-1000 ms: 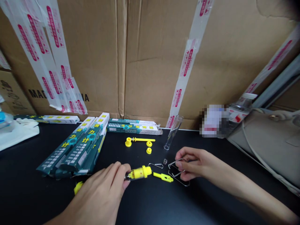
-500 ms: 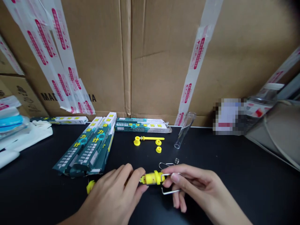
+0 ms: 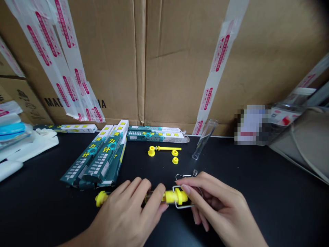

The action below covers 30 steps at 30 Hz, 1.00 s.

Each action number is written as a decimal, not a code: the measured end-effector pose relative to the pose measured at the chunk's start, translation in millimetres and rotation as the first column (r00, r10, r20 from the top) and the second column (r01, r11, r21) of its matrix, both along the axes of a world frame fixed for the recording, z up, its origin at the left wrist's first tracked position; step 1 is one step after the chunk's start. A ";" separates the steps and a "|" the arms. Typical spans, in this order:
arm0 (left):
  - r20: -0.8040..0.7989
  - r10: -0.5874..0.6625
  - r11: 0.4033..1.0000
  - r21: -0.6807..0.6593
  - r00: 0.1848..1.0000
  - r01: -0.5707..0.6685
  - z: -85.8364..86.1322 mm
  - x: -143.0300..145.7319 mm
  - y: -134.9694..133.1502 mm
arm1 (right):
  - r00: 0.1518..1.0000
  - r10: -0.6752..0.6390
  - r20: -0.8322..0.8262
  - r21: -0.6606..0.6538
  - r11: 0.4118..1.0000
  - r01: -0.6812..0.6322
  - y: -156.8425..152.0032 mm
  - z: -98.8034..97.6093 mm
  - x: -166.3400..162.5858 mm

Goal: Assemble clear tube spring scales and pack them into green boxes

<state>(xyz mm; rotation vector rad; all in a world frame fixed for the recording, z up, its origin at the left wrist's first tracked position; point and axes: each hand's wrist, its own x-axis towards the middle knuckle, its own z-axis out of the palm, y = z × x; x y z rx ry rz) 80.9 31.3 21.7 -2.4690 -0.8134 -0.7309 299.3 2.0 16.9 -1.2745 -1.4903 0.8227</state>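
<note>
- I'm watching the left hand [image 3: 128, 216] gripping a clear tube with yellow caps [image 3: 169, 197], fingers curled over its barrel and holding it just above the black tabletop [image 3: 257, 178].
- One yellow cap is poking out past the hand at the left, and the other is facing the right hand [image 3: 213, 206].
- The right hand is pinching a bent wire hook [image 3: 180, 205] between thumb and forefinger, right against that cap.
- I'm judging this as the fitting step: the wire is being worked onto the cap end, and the next move calls for a steady tube and a fine push in line with it.
- A second wire hook [image 3: 183, 176] and a small spring [image 3: 195, 172] are lying just beyond the fingers.
- Farther back, a yellow rod [image 3: 164, 149] and two yellow rings [image 3: 175, 156] are sitting loose.
- An empty clear tube [image 3: 204, 144] is leaning toward the cardboard wall [image 3: 167, 68].
- Green printed boxes [image 3: 100, 157] are lying to the left; I cannot tell what is inside them.
</note>
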 end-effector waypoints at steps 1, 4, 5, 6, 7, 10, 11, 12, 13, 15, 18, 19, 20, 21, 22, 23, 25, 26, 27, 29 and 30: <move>-0.005 -0.004 1.000 0.020 1.000 0.004 -0.7 0.1 0.1 | 0.998 -0.008 0.061 0.038 0.999 0.006 0.3 0.7 1.3; -0.027 -0.003 0.999 0.054 1.000 0.005 -1.0 0.9 0.5 | 0.960 -0.045 0.277 0.216 0.976 -0.016 1.1 2.0 5.9; -0.038 0.001 0.998 0.055 0.999 0.001 -0.3 1.0 0.5 | 0.941 -0.062 0.333 0.267 0.963 -0.031 0.9 2.1 7.0; -0.044 0.003 0.998 0.058 0.999 -0.001 0.7 0.7 0.4 | 0.922 -0.079 0.379 0.307 0.951 -0.045 0.5 1.9 7.8; -0.048 0.006 0.998 0.065 0.999 -0.002 1.7 0.2 0.1 | 0.904 -0.098 0.416 0.340 0.939 -0.055 -0.2 1.3 8.2; -0.064 0.008 0.996 0.090 0.998 -0.003 3.9 -1.8 -0.8 | 0.849 -0.161 0.504 0.422 0.903 -0.079 -1.9 -2.5 7.8; -0.070 0.007 0.996 0.095 0.998 0.000 4.2 -2.2 -1.0 | 0.829 -0.177 0.531 0.441 0.893 -0.092 -2.1 -4.0 7.5; -0.075 0.003 0.995 0.098 0.997 0.005 4.2 -2.3 -0.9 | 0.808 -0.193 0.556 0.457 0.883 -0.104 -2.0 -5.4 7.3; -0.073 -0.003 0.995 0.103 0.997 0.011 4.1 -2.2 -0.6 | 0.786 -0.203 0.584 0.465 0.877 -0.119 -1.6 -6.5 7.1; -0.063 -0.011 0.994 0.110 0.998 0.017 3.5 -1.2 0.3 | 0.742 -0.222 0.633 0.482 0.863 -0.153 -0.3 -6.9 7.0; -0.060 -0.024 0.994 0.101 0.998 0.030 0.5 -0.3 1.3 | 0.665 -0.233 0.709 0.484 0.847 -0.219 1.4 -4.2 6.4; -0.064 -0.034 0.995 0.088 0.997 0.039 -1.3 -0.4 1.3 | 0.639 -0.229 0.734 0.475 0.846 -0.243 1.8 -3.0 6.0; -0.065 -0.047 0.996 0.076 0.997 0.052 -3.5 -0.8 1.2 | 0.616 -0.228 0.754 0.469 0.844 -0.261 1.9 -1.9 5.6; -0.063 -0.058 0.996 0.062 0.996 0.062 -5.9 -1.3 0.9 | 0.597 -0.225 0.770 0.462 0.842 -0.278 1.7 -1.1 5.2; -0.066 -0.066 0.997 0.039 0.996 0.069 -8.2 -1.8 0.6 | 0.587 -0.230 0.777 0.466 0.837 -0.288 1.3 -0.7 5.0; -0.064 -0.072 0.997 0.018 0.995 0.074 -10.1 -2.2 0.1 | 0.583 -0.241 0.776 0.478 0.828 -0.293 0.5 -0.6 5.0; -0.058 -0.085 0.996 -0.010 0.995 0.084 -11.3 -2.2 -0.7 | 0.576 -0.253 0.777 0.493 0.813 -0.309 -1.6 -1.0 5.7; -0.061 -0.094 0.996 -0.019 0.994 0.093 -10.5 -2.0 -0.9 | 0.571 -0.255 0.780 0.500 0.803 -0.324 -2.7 -1.2 6.3; -0.063 -0.103 0.995 -0.021 0.993 0.102 -8.7 -1.5 -1.1 | 0.563 -0.254 0.787 0.501 0.795 -0.343 -3.8 -1.2 6.9; -0.067 -0.117 0.993 -0.004 0.991 0.117 -3.2 -0.6 -1.2 | 0.539 -0.256 0.802 0.506 0.771 -0.386 -5.3 -0.7 7.8; -0.076 -0.113 0.993 0.002 0.991 0.114 -0.2 -0.4 -1.3 | 0.524 -0.257 0.812 0.503 0.763 -0.406 -5.8 -0.2 8.0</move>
